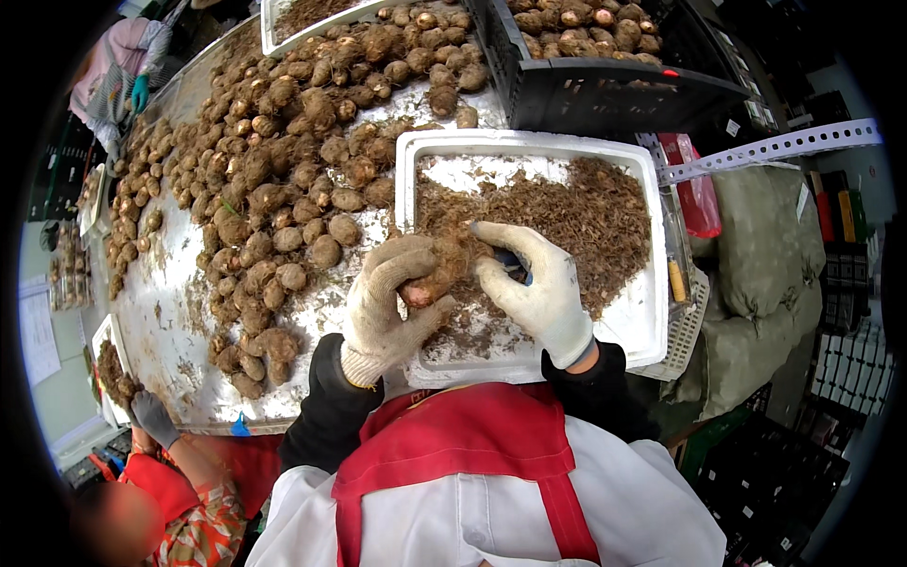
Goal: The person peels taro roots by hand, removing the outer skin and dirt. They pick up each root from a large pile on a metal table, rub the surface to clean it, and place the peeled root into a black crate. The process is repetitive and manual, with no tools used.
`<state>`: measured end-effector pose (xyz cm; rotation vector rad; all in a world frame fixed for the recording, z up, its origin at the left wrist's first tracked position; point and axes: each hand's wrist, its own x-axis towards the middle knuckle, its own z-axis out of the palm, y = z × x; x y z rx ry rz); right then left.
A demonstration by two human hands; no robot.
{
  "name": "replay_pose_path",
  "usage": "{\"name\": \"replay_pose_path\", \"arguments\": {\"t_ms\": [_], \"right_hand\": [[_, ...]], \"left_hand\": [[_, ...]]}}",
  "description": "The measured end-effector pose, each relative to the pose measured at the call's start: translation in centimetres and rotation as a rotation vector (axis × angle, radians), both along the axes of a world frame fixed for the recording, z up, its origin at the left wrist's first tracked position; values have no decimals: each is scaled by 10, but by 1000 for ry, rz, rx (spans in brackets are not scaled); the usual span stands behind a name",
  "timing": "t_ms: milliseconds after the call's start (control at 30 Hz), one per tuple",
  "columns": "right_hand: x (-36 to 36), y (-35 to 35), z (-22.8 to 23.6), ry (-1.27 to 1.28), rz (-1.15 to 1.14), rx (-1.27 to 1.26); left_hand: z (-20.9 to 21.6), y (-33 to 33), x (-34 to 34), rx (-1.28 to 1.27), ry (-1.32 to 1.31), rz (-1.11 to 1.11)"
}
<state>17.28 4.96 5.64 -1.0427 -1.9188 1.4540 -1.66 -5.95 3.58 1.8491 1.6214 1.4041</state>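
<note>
My left hand (383,302), in a whitish knit glove, is closed around a hairy brown taro (435,283) with a pinkish end. Opposite it, my gloved right hand (540,295) grips a small dark tool (513,267); its working end is hidden, so I cannot tell its kind. The right fingertips meet the taro's fibres. Both hands are over a white foam tray (529,142), where brown fibrous scrapings (576,213) lie in a thick layer.
Loose taros (283,175) cover much of the white table (165,312) to the left. A black crate (633,90) of taros stands behind the tray. Sacks (765,246) and a perforated metal bar (775,151) are at right. Co-workers' gloved hands (154,419) show at left.
</note>
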Motion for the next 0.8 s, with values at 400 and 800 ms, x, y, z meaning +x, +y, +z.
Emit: {"name": "replay_pose_path", "arguments": {"t_ms": [400,800], "right_hand": [[-9,6,-19,-1,85,256],[12,-4,-36,467,236,-636]], "left_hand": [[-9,-5,-1,-226,-236,-10],[-27,4,14,167,-160,87]]}}
